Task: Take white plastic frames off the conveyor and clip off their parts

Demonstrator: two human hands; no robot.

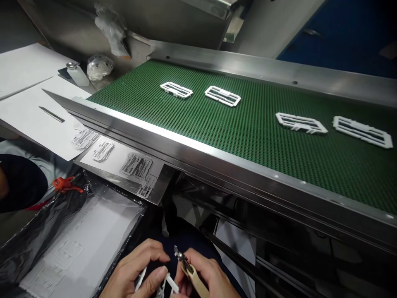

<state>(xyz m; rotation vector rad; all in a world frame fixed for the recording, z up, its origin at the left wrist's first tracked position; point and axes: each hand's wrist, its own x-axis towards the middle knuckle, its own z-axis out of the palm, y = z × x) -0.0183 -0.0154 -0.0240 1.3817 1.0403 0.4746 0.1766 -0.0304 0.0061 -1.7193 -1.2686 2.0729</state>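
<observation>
At the bottom of the view my left hand (136, 273) is closed on a white plastic frame (171, 283), its thumb pressed over the part. My right hand (206, 269) grips a pair of nippers (194, 276) with pale handles, their metal jaws pointing up and away from me. Fingers of my right hand also come close to the white frame's edge; whether they touch it I cannot tell. Much of the frame is hidden by my fingers and the lower picture edge.
A green conveyor belt (198, 120) with a metal side rail (186, 142) crosses ahead, carrying several white plastic frames (222, 96). To the left are a metal plate with thin cut pieces (136, 165), a black-bag-lined box (102, 223), an orange-handled tool (66, 184), a blade (51, 114) and a dispenser bottle (77, 75).
</observation>
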